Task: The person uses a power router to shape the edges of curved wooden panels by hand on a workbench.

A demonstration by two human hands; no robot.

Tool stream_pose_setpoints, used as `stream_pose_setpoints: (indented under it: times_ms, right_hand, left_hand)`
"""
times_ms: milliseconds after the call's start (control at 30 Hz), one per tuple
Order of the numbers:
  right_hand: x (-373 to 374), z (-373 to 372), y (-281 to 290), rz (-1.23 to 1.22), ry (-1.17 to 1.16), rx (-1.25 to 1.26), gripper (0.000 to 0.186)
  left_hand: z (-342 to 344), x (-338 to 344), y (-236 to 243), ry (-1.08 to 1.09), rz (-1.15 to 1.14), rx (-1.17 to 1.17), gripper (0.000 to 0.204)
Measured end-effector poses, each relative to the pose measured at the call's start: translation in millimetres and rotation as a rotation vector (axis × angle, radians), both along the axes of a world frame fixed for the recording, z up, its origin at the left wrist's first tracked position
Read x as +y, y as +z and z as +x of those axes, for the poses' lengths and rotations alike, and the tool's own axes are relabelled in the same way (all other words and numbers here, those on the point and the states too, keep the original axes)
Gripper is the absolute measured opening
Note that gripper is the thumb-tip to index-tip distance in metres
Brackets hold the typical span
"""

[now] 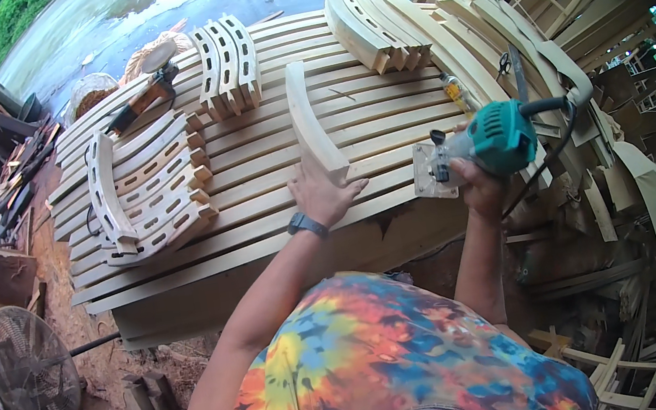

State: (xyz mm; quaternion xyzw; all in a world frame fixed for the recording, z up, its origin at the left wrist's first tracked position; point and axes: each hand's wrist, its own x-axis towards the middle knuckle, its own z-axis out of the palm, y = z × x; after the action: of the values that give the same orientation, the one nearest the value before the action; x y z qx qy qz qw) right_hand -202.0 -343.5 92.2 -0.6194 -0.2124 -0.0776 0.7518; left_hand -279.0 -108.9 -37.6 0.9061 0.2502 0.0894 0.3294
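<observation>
In my right hand (478, 184) is a teal trim router (502, 136), held on its side by the lower body, with its clear square base facing left. A dark cord runs from its back end. My left hand (325, 195) grips the near end of a curved wooden piece (312, 118) on the slatted table (255, 173); its thumb sticks out to the right and some fingers are hidden by the wood. No slots show on this piece. A dark watch (307, 224) is on my left wrist.
Slotted curved pieces lie in stacks at left (155, 184), far middle (226, 63) and far right (378, 28). An angle grinder (144, 95) rests at the far left. A yellow-labelled bottle (458, 92) lies near the router. Long boards crowd the right; a fan (30, 368) stands lower left.
</observation>
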Motion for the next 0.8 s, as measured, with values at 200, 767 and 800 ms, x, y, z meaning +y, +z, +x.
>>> stream_pose_setpoints:
  times_ms: [200, 767, 800]
  right_hand:
    - [30, 15, 6, -0.109, -0.039, -0.145, 0.059]
    - [77, 29, -24, 0.02, 0.183, -0.001, 0.064]
    - [81, 33, -29, -0.089, 0.158, -0.072, 0.064]
  left_hand:
    - [11, -2, -60, 0.044, 0.209, -0.233, 0.106]
    - [12, -2, -71, -0.005, 0.305, -0.196, 0.104]
    - [12, -2, -72, 0.002, 0.324, -0.216, 0.105]
